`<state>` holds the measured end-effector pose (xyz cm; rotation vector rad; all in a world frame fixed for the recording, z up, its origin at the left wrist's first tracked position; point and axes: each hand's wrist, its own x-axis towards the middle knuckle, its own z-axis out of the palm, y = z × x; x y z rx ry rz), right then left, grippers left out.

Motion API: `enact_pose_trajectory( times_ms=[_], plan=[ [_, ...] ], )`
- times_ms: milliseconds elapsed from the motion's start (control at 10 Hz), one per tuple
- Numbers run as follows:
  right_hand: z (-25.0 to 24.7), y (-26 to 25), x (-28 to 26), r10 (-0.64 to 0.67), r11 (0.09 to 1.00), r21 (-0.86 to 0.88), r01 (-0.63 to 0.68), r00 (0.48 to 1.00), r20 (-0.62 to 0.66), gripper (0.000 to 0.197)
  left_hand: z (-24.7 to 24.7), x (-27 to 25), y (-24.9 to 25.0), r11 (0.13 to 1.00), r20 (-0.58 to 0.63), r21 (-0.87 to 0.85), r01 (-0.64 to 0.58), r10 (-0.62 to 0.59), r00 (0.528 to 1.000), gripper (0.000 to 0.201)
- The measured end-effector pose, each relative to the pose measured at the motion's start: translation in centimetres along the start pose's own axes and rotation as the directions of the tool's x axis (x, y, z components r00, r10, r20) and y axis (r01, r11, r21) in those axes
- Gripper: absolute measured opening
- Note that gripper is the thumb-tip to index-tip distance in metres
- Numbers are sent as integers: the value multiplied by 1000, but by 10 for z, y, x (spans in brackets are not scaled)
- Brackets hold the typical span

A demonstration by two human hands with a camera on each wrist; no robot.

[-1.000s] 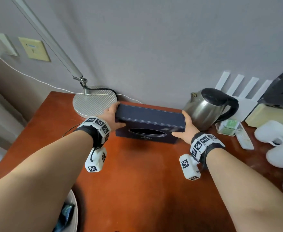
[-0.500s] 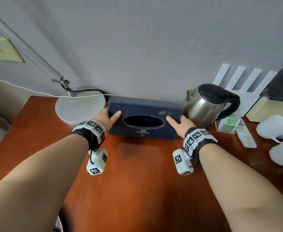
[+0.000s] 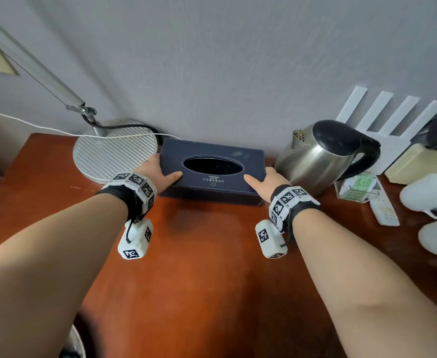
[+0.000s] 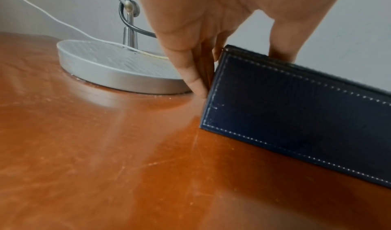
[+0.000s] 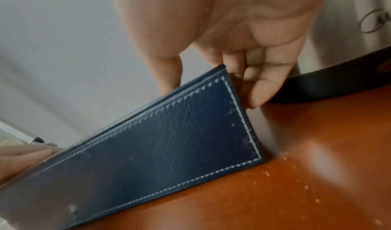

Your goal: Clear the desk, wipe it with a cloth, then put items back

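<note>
A dark blue tissue box (image 3: 212, 184) with white stitching lies flat on the red-brown desk (image 3: 199, 267), its back against the wall. My left hand (image 3: 160, 174) holds its left end, thumb on top and fingers down the end face. My right hand (image 3: 266, 180) holds the right end the same way. The left wrist view shows the fingers (image 4: 196, 76) pressed against the box (image 4: 296, 116) close to the desk. In the right wrist view the box (image 5: 158, 150) has my fingertips (image 5: 260, 89) at its corner.
A round silver lamp base (image 3: 114, 148) sits just left of the box, and a steel kettle (image 3: 323, 156) just right of it. Further right are a clear box of green packets (image 3: 357, 186), a remote (image 3: 384, 213), a white router (image 3: 390, 151) and white cups (image 3: 429, 195).
The box was tipped up on its front face a second ago; both hands have laid it flat, opening upward, and pushed it back against the wall.
</note>
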<state>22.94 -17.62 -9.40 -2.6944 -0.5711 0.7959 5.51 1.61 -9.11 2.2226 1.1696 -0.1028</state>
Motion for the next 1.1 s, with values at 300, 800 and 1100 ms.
enact_pose_trajectory(
  times_ms=[300, 800, 1100],
  plan=[
    [1, 10, -12, -38, 999, 37, 36, 998, 58, 99, -2, -11, 2, 973, 236, 216, -86, 33, 971, 115],
    [-6, 4, -5, 83, 997, 5, -83, 996, -15, 85, 1, -8, 33, 907, 215, 405, -114, 27, 976, 99],
    [-44, -5, -52, -34, 994, -109, 27, 997, -62, 69, -19, -47, 54, 900, 74, 420, -112, 89, 993, 72]
  ],
)
